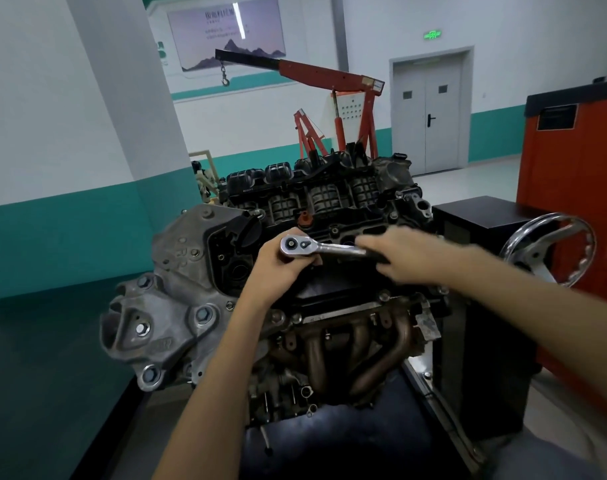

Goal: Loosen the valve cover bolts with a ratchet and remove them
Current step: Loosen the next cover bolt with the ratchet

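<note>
Chrome ratchet (pixel 324 248) sits over the valve cover (pixel 333 289): your left hand (pixel 281 268) cups its head, your right hand (pixel 407 259) closes round the handle. Bolt hidden; a tilted socket could slip and round it.

There is a single view, from a wide-angle camera worn on the person's head, looking forward and down. It sits close above the grey and black car engine on its stand (pixel 295 271), which fills the middle of the frame, both forearms reaching in from the bottom edge. Beyond the engine's far edge it faces a white and teal wall (pixel 364 29), a red engine hoist (pixel 329 74) and a grey double door (pixel 426 112). Straight lines bow near the frame's edges.
</note>
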`<action>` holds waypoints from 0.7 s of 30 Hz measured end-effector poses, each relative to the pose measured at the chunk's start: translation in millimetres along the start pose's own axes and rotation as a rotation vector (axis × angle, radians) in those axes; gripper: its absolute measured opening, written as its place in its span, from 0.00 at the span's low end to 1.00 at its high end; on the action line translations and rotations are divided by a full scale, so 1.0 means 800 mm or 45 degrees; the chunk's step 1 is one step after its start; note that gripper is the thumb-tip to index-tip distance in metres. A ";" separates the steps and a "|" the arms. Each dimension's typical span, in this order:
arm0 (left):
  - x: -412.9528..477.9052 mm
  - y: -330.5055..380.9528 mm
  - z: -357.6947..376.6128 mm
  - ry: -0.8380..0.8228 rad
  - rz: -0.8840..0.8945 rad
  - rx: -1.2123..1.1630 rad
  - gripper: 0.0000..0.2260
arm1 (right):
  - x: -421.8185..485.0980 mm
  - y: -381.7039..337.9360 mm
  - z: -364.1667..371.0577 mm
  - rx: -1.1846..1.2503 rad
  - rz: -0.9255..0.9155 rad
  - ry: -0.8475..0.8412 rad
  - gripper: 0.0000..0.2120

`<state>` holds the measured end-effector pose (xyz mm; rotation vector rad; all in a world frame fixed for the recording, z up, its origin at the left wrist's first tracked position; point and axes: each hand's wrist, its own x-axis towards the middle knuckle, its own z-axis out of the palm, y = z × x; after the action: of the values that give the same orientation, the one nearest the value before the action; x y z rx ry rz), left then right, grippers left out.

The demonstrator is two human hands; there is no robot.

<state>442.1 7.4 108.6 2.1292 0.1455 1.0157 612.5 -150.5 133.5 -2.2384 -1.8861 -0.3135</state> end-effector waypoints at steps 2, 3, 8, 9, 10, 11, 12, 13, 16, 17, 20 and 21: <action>0.003 0.001 0.002 -0.021 -0.043 0.058 0.11 | 0.020 0.012 -0.027 -0.171 -0.090 0.023 0.18; 0.000 -0.001 0.005 0.043 -0.086 0.046 0.12 | 0.024 0.012 -0.029 -0.197 -0.111 0.046 0.18; -0.012 -0.009 0.035 0.405 -0.191 -0.222 0.11 | -0.026 -0.039 0.053 0.295 0.142 0.247 0.10; -0.010 -0.008 0.039 0.433 -0.191 -0.243 0.11 | -0.038 -0.061 0.075 0.514 0.207 0.279 0.09; -0.009 -0.007 0.042 0.447 -0.189 -0.244 0.12 | -0.045 -0.088 0.094 0.711 0.269 0.313 0.10; -0.008 -0.006 0.044 0.453 -0.181 -0.229 0.14 | -0.046 -0.116 0.111 0.868 0.323 0.352 0.12; -0.007 -0.005 0.044 0.457 -0.162 -0.212 0.14 | -0.041 -0.143 0.126 0.976 0.365 0.392 0.12; -0.008 -0.004 0.044 0.461 -0.136 -0.196 0.15 | -0.035 -0.168 0.137 1.052 0.391 0.427 0.11; -0.011 -0.004 0.038 0.460 -0.135 -0.189 0.16 | -0.025 -0.197 0.145 1.190 0.409 0.427 0.10; -0.011 -0.005 0.036 0.433 -0.147 -0.182 0.16 | -0.028 -0.186 0.140 1.155 0.391 0.386 0.10; -0.009 -0.009 0.031 0.324 -0.174 -0.142 0.17 | -0.043 -0.114 0.107 0.835 0.259 0.214 0.12; -0.008 -0.009 0.030 0.287 -0.170 -0.130 0.16 | -0.043 -0.083 0.088 0.686 0.209 0.164 0.13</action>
<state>456.2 -3.7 90.3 1.8832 0.3338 1.1556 543.5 -151.8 57.2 -1.9320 -1.4851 0.0724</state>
